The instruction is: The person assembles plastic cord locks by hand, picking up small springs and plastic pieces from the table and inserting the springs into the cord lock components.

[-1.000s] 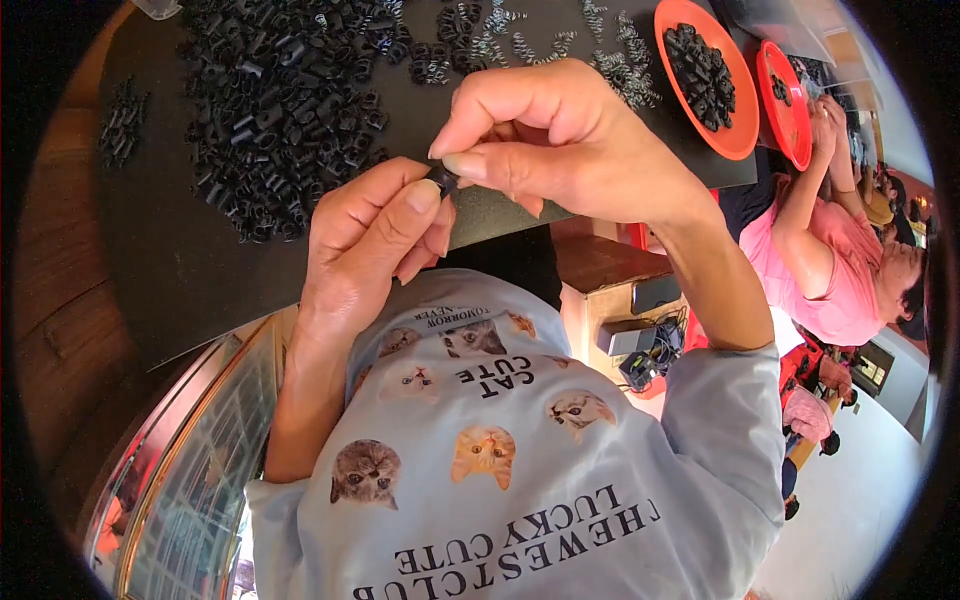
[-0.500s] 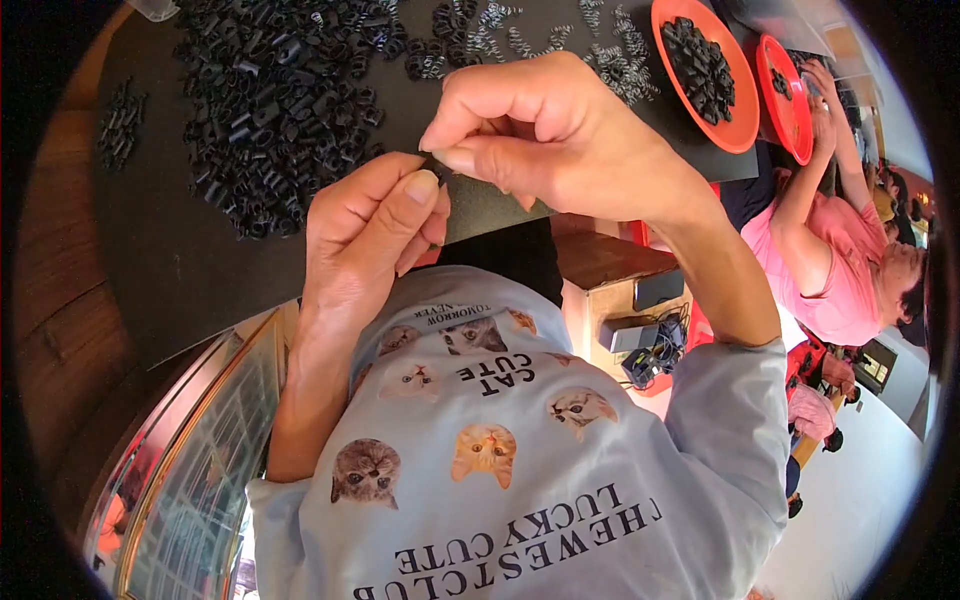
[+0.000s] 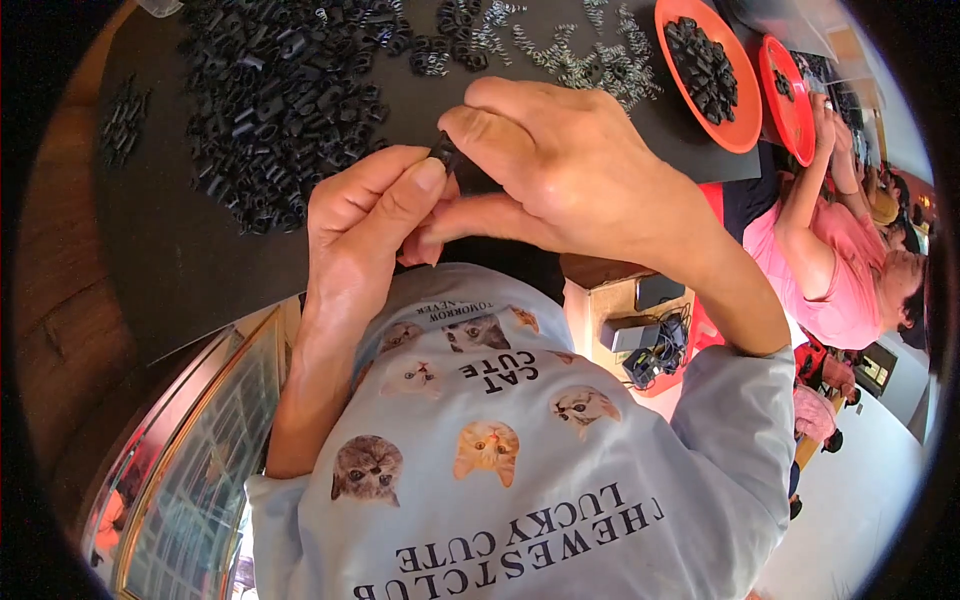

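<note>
In front of my chest, my left hand (image 3: 370, 215) pinches a small black plastic part (image 3: 446, 152) between thumb and fingers. My right hand (image 3: 570, 165) is curled around the same part from the other side, its index finger against the upper end and its thumb reaching below toward my left fingers. Much of the part is hidden by the fingers. Beyond my left hand spreads a large pile of loose black plastic parts (image 3: 275, 110). Small metal coil springs (image 3: 590, 70) lie scattered past my right hand.
A dark table (image 3: 150, 260) carries everything. On its right stand an orange plate (image 3: 745, 120) of black parts and a red plate (image 3: 800, 140) with a few. A small separate group of black parts (image 3: 123, 120) lies far left. A person in pink (image 3: 800, 240) works at the right.
My right hand has turned and opened its pinch somewhat, its thumb dropping lower. More of the black part now shows between my hands. The co-worker's hands have shifted slightly.
</note>
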The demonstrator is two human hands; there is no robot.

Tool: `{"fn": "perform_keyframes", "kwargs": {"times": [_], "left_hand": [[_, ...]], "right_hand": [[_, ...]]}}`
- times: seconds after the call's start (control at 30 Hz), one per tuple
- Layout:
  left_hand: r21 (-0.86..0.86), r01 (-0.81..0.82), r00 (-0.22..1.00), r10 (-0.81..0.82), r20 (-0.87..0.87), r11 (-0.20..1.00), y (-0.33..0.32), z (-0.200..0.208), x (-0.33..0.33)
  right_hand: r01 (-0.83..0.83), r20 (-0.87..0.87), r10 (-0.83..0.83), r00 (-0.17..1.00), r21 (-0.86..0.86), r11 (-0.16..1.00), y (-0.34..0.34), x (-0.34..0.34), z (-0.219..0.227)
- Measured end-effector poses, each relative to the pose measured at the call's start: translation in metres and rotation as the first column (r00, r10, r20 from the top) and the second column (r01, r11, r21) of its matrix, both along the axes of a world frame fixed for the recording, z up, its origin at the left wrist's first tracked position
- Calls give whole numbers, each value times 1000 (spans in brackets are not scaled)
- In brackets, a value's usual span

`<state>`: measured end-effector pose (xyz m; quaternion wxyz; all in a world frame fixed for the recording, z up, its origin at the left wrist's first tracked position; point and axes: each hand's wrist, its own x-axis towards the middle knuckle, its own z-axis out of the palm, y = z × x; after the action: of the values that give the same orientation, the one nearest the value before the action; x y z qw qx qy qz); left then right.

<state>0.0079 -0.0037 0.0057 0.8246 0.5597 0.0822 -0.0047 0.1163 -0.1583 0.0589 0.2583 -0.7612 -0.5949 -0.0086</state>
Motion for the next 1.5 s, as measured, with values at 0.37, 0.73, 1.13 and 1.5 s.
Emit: {"fn": "perform_keyframes", "kwargs": {"times": [0.37,0.73,1.13,1.5], "left_hand": [[-100,-26,1000,26,-9,995,-2,5,2],[98,-87,996,88,-4,991,-6,0,-2],[126,-61,998,56,41,990,-7,-2,-2],[133,-30,998,22,61,991,-7,2,-1]], "right_hand": [[5,149,-37,988,208,978,-8,9,-16],[418,208,-432,877,112,902,-94,58,-12],[744,276,-693,666,-188,641,-177,111,4],[635,307,-590,746,-65,770,-125,123,4]]}}
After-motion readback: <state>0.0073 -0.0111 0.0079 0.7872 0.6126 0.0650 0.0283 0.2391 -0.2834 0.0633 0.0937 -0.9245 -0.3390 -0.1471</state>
